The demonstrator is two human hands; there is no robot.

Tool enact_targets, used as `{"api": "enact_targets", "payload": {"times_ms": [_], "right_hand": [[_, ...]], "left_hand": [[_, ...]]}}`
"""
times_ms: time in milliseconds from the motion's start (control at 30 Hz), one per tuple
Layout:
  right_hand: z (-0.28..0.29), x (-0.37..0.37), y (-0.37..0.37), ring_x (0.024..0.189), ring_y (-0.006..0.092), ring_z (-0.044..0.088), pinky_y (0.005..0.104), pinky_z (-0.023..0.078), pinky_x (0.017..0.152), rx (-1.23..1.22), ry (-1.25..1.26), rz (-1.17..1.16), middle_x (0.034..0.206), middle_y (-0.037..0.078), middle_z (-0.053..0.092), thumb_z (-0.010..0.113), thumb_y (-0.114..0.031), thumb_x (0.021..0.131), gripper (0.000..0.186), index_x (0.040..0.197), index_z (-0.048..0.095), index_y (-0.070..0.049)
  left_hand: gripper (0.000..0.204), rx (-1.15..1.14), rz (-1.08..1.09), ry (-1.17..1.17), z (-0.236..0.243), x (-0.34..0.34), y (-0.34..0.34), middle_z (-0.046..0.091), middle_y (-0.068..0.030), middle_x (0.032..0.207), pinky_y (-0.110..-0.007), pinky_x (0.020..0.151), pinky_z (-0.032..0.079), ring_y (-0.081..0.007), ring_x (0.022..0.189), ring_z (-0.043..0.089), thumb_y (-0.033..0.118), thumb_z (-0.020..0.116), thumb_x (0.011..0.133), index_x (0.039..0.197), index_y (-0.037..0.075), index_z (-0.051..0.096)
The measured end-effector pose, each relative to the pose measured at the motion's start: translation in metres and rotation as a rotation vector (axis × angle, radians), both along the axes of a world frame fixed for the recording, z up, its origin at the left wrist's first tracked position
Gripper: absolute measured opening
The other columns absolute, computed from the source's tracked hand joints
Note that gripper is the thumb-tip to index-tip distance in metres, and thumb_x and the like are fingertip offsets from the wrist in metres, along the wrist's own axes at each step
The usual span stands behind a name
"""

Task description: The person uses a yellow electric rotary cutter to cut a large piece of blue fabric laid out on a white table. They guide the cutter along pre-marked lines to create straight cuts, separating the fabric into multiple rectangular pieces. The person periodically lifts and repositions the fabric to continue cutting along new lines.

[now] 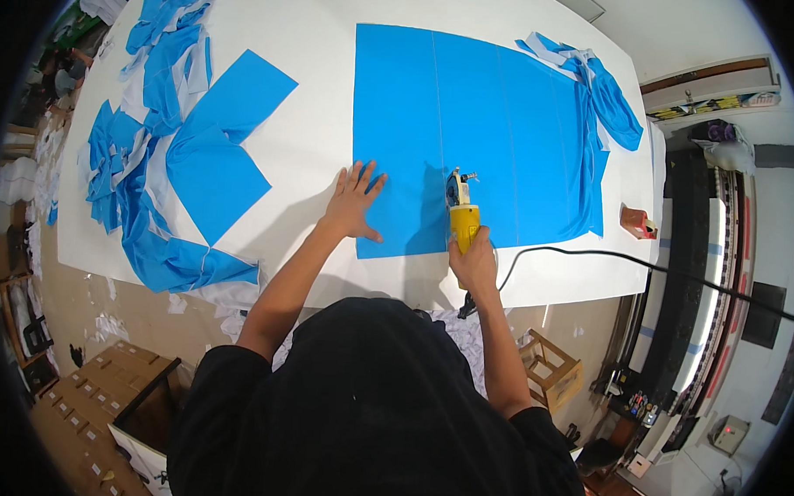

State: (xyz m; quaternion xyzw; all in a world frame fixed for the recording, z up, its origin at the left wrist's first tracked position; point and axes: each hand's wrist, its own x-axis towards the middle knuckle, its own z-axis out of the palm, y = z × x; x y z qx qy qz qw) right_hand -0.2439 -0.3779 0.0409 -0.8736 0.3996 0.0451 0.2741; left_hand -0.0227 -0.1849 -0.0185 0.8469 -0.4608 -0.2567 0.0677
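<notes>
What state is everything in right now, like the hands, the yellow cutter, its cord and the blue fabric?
Left hand: open, fingers spread, resting on the sheet
Right hand: closed around the cutter
Yellow cutter: held over the sheet; running or not, can't tell
Black cord: slack near the cutter, trailing right
Blue sheet: mostly flat, rumpled along its right side
Blue fabric at left: loose, partly crumpled

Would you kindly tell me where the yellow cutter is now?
In the head view, the yellow cutter is right of centre, held in the right hand, its front end over the blue cloth, right of the left hand.
</notes>
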Motion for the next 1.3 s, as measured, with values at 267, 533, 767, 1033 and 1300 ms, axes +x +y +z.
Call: {"api": "enact_targets", "payload": {"times_ms": [267,533,767,1033,1300], "right_hand": [[-0.01,0.061,-0.036,0.092,0.0521,0.066,0.0562,0.054,0.076,-0.01,-0.106,0.053,0.099,0.035,0.064,0.069,-0.027,0.091,0.049,0.113,0.04,0.007],[-0.016,0.133,-0.07,0.083,0.053,0.067,0.0566,0.056,0.067,-0.038,-0.127,0.082,0.092,0.035,0.065,0.068,-0.03,0.09,0.048,0.108,0.042,0.007],[-0.022,0.195,-0.099,0.08,0.0548,0.068,0.0573,0.056,0.065,-0.089,-0.159,0.1,0.09,0.038,0.067,0.069,-0.033,0.09,0.052,0.109,0.042,0.007],[-0.028,0.263,-0.133,0.087,0.0532,0.069,0.0558,0.058,0.071,-0.078,-0.132,0.098,0.096,0.038,0.067,0.067,-0.038,0.088,0.058,0.112,0.042,0.009],[-0.03,0.317,-0.168,0.091,0.0534,0.07,0.0555,0.059,0.075,-0.09,-0.132,0.126,0.101,0.04,0.067,0.067,-0.04,0.088,0.064,0.117,0.042,0.012]], "left_hand": [[0.142,-0.048,-0.002,0.004,-0.003,0.002,0.003,0.004,-0.0168,0.173,-0.06,0.127,0.003,-0.0401,0.159,-0.003,0.066,0.091,0.054,0.166,0.019,0.018],[0.142,-0.084,0.02,0.032,-0.003,0.004,0.004,0.005,-0.0161,0.173,-0.058,0.128,0.002,-0.0394,0.159,-0.001,0.064,0.093,0.052,0.166,0.02,0.02],[0.141,-0.114,0.034,0.022,-0.002,0.005,0.005,0.008,-0.0156,0.172,-0.058,0.128,0.003,-0.039,0.159,0.003,0.062,0.094,0.051,0.165,0.02,0.023],[0.139,-0.197,0.068,0.035,-0.008,0.005,0.008,0.012,-0.0144,0.172,-0.059,0.128,0.006,-0.0387,0.159,0.006,0.054,0.097,0.048,0.164,0.02,0.027],[0.138,-0.193,0.076,0.049,0.004,0.009,0.004,0.013,-0.0154,0.171,-0.06,0.127,0.008,-0.0388,0.159,0.008,0.05,0.098,0.048,0.163,0.018,0.029]]}}
